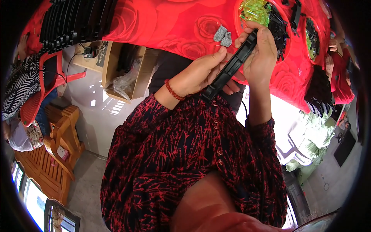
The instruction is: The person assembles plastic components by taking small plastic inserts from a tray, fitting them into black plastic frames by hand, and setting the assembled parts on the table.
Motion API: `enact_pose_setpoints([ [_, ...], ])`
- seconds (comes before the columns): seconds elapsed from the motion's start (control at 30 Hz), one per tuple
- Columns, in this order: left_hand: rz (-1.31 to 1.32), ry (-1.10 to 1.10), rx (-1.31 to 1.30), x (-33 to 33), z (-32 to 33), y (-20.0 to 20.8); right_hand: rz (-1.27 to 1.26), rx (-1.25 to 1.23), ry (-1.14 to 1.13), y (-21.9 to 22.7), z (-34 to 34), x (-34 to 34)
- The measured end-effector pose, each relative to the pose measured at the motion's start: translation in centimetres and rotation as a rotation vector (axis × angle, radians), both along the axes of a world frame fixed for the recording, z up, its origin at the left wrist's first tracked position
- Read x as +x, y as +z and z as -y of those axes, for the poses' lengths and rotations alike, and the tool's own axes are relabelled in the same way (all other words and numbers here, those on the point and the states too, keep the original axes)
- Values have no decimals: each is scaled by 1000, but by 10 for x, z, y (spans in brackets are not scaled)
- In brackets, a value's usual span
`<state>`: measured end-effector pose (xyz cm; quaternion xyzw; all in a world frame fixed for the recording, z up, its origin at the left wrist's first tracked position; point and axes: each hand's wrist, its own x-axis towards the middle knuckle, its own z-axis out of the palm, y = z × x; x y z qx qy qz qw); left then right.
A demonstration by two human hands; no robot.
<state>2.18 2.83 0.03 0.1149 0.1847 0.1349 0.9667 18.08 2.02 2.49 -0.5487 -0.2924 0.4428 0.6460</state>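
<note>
My left hand (201, 72) curls around the black strip (230, 65) my right hand (263, 58) grips; seemingly unfinished, loose green pieces (255, 13) remaining.

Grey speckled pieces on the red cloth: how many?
2: one grey piece just beyond the left hand's thumb tip; a second grey piece close beside it, slightly lower and to the right. Others may be hidden behind the hands.

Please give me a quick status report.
Right hand gripping black strip near far end. Left hand at lower half. Grey pieces beyond, on red tablecloth.
</note>
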Motion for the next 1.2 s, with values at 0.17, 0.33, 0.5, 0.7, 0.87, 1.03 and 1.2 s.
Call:
enact_pose_setpoints([
  [0.17, -274, 128, 211, 4, 5, -17, 850, -60, -132, -12, 2, -8],
  [0.33, -387, 266, 215, 8, -18, -35, 1403, -27, 166, -4, 22, -13],
  [0.5, -475, 392, 401, 18, -29, -49, 1450, -107, 347, -11, 13, -22],
  [0.7, -539, 367, 534, 14, -32, -59, 1340, -145, 282, -28, 6, -21],
  [0.87, -550, 320, 594, 12, -32, -59, 1275, -112, 235, -32, 8, -22],
  [1.03, -556, 291, 597, 12, -33, -61, 1250, -88, 192, -34, 7, -22],
  [1.2, -520, 374, 486, 17, -35, -51, 1300, -19, 185, -24, 4, -28],
])
